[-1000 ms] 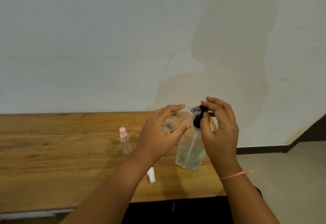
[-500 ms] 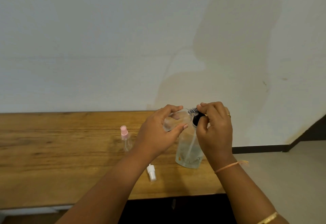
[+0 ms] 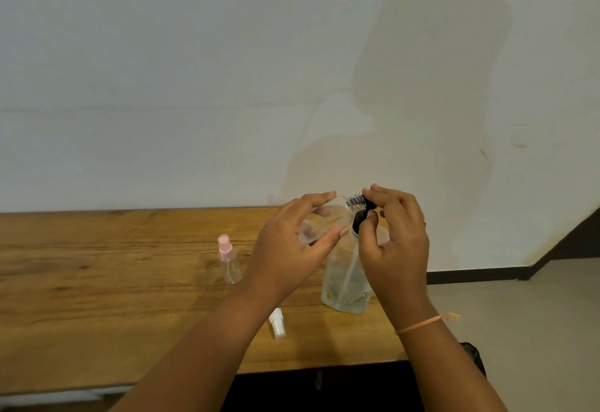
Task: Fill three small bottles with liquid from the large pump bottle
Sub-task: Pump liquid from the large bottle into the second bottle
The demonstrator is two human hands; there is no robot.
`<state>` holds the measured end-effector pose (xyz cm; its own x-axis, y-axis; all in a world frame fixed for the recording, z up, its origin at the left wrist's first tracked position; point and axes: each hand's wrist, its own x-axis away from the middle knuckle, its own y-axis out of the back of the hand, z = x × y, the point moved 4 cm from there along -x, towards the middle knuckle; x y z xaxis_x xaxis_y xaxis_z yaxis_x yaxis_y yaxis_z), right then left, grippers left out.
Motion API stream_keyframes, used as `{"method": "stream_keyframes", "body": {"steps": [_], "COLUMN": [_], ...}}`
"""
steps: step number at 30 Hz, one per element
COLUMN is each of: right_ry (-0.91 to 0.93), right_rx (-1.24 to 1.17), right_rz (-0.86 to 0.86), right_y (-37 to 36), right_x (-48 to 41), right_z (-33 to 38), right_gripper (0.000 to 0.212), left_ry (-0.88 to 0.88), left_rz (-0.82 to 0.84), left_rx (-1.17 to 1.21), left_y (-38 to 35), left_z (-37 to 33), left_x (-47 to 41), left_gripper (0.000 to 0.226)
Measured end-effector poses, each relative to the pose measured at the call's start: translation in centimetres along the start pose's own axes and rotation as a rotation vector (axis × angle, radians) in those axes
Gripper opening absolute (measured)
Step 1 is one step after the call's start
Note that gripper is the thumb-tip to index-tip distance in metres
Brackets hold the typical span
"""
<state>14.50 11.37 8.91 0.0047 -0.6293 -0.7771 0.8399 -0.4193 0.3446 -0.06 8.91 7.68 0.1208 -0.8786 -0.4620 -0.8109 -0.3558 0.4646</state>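
Since before, the right hand (image 3: 394, 243) shifted slightly on the black pump (image 3: 360, 218); the left hand (image 3: 292, 243) gripped a tilted small bottle (image 3: 324, 220).

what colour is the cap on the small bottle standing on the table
Pink, on the small clear plastic bottle standing on the wooden table; head view.

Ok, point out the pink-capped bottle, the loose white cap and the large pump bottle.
pink-capped bottle (image 3: 231, 267): head view, clear body.
loose white cap (image 3: 278, 324): head view, its middle.
large pump bottle (image 3: 345, 285): head view, lower body.
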Motion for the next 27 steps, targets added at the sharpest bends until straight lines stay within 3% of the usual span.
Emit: {"method": "stream_keyframes", "body": {"steps": [6,15,22,27], "right_ry": [0.048,-0.049,-0.12,-0.105], "right_rx": [0.01,0.035,-0.17,-0.139], "right_rz": [-0.016,0.002,-0.043,-0.027], "right_y": [0.4,-0.8,-0.2,0.0], "right_x": [-0.3,0.1,0.2,0.2], "right_z": [0.3,-0.8,0.4,0.2], "right_gripper": [0.026,0.017,0.026,0.031], "left_ry": [-0.004,0.079,0.026,0.004], "left_rz": [0.002,0.059,0.0,-0.011], "left_rx": [0.013,-0.029,-0.007,-0.022], "left_y": [0.0,-0.2,-0.3,-0.2], "left_z": [0.1,0.8,0.2,0.1], "left_x": [0.1,0.1,0.4,0.3], "left_gripper": [0.047,0.039,0.046,0.048]}}
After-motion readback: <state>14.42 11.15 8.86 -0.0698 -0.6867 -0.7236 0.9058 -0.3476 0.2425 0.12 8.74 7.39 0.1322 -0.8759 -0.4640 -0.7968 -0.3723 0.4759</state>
